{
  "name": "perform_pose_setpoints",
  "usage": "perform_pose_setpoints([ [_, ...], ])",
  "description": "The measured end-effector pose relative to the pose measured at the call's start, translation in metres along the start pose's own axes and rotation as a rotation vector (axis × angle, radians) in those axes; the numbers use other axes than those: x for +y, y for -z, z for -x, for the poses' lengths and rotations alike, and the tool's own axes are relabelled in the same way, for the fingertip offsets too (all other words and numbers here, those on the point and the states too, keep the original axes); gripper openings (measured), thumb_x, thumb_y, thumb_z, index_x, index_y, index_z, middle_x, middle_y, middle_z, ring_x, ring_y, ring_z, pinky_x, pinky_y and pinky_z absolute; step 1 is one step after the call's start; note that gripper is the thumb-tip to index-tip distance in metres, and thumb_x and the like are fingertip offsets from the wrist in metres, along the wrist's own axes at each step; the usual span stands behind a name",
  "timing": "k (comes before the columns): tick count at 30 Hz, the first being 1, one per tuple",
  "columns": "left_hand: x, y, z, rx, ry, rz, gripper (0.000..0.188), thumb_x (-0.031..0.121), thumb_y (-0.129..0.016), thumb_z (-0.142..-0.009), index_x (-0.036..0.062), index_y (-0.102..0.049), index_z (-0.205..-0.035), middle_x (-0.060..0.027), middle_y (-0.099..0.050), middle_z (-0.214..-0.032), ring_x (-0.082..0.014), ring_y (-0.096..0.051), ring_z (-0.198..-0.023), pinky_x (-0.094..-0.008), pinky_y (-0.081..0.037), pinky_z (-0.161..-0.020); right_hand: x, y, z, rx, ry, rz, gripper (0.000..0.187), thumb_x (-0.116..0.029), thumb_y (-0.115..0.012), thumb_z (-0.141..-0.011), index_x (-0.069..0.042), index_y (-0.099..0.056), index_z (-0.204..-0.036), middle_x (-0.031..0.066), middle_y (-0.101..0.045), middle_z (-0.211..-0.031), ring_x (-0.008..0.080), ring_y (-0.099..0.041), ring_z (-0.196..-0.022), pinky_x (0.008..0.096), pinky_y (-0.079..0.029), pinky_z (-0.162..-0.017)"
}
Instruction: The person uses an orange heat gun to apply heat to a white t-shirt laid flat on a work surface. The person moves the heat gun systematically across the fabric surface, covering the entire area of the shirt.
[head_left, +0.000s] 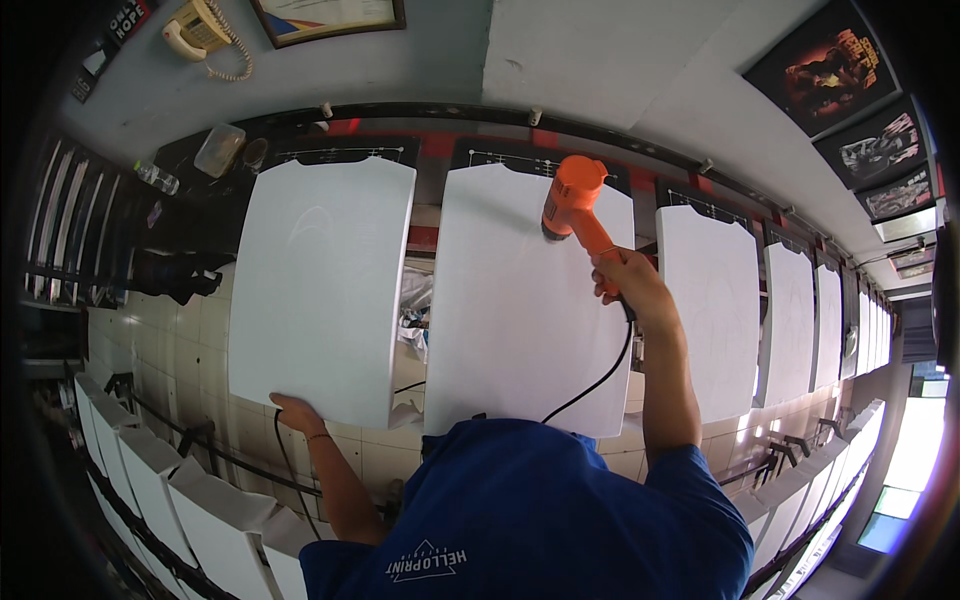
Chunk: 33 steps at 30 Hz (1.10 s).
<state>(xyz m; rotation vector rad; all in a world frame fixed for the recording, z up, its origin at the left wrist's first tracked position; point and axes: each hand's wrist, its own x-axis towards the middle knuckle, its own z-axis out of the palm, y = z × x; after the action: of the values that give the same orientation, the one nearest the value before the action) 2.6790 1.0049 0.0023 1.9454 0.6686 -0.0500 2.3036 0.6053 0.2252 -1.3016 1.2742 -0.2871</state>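
Note:
My right hand (pixel 630 285) is wrapped round the handle of an orange heat gun (pixel 580 190). Its dark nozzle points down at a white fabric panel (pixel 510 310) spread over the middle board. From the handle a black cord (pixel 598 385) curves across that panel toward my body. At the near left corner of another white panel (pixel 320 290), my left hand (pixel 298 412) is closed on a dark cable (pixel 285 455) that hangs down beside my forearm. A faint curved mark shows on this left panel. The fingertips of my left hand are partly hidden.
More white-covered boards (pixel 705 310) run off to the right, and another row (pixel 220 500) stands behind me. A dark rail (pixel 440 116) follows the wall. At the far left are a plastic tub (pixel 220 150), a bottle (pixel 157 177) and a rack (pixel 70 220). A telephone (pixel 197 28) hangs above.

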Motion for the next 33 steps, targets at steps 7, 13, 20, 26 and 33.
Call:
perform_pose_setpoints([
  [7,-0.014,0.0,-0.017,0.026,-0.03,-0.031,0.079,0.052,-0.038,-0.096,-0.0255,-0.054,-0.096,-0.0302,-0.062,-0.1,-0.0347,-0.059,-0.086,-0.0454,-0.048,-0.081,0.014,0.019,0.009,-0.002,0.028,-0.072,0.027,-0.025,-0.059,-0.086,0.0,-0.06,-0.095,0.0031,-0.057,-0.074,0.0118,-0.058,-0.063,0.025,-0.047,-0.056],
  [13,-0.013,0.002,-0.014,0.019,-0.036,-0.056,0.08,0.053,-0.039,-0.095,-0.0251,-0.055,-0.092,-0.0301,-0.062,-0.096,-0.0337,-0.059,-0.082,-0.0449,-0.049,-0.078,0.026,0.034,0.027,0.027,-0.018,-0.059,0.025,-0.025,-0.06,-0.088,-0.001,-0.057,-0.093,0.0024,-0.057,-0.073,0.011,-0.057,-0.061,0.0235,-0.046,-0.053],
  [20,-0.009,-0.001,-0.008,0.061,-0.073,-0.05,0.077,0.053,-0.038,-0.096,-0.0207,-0.055,-0.082,-0.026,-0.062,-0.089,-0.0304,-0.056,-0.076,-0.0448,-0.049,-0.074,0.031,0.023,-0.002,0.116,0.108,-0.177,0.028,-0.03,-0.061,-0.089,-0.002,-0.058,-0.09,0.0026,-0.056,-0.073,0.0105,-0.058,-0.066,0.0237,-0.045,-0.058],
  [26,-0.002,-0.003,0.003,0.016,-0.048,0.0,0.074,0.053,-0.037,-0.096,-0.0149,-0.05,-0.07,-0.0193,-0.059,-0.078,-0.0258,-0.05,-0.067,-0.042,-0.047,-0.069,0.03,0.023,-0.014,0.1,0.139,-0.262,0.034,-0.034,-0.062,-0.09,-0.002,-0.058,-0.1,0.0012,-0.057,-0.076,0.0087,-0.056,-0.065,0.0226,-0.045,-0.057],
  [33,-0.014,0.002,-0.014,0.041,-0.079,-0.111,0.079,0.055,-0.038,-0.095,-0.0217,-0.057,-0.087,-0.0289,-0.063,-0.091,-0.0332,-0.058,-0.078,-0.0452,-0.049,-0.077,0.057,0.053,-0.005,0.26,0.138,-0.316,0.033,-0.031,-0.062,-0.089,0.0,-0.057,-0.101,0.0025,-0.057,-0.077,0.0102,-0.057,-0.065,0.0225,-0.046,-0.055],
])
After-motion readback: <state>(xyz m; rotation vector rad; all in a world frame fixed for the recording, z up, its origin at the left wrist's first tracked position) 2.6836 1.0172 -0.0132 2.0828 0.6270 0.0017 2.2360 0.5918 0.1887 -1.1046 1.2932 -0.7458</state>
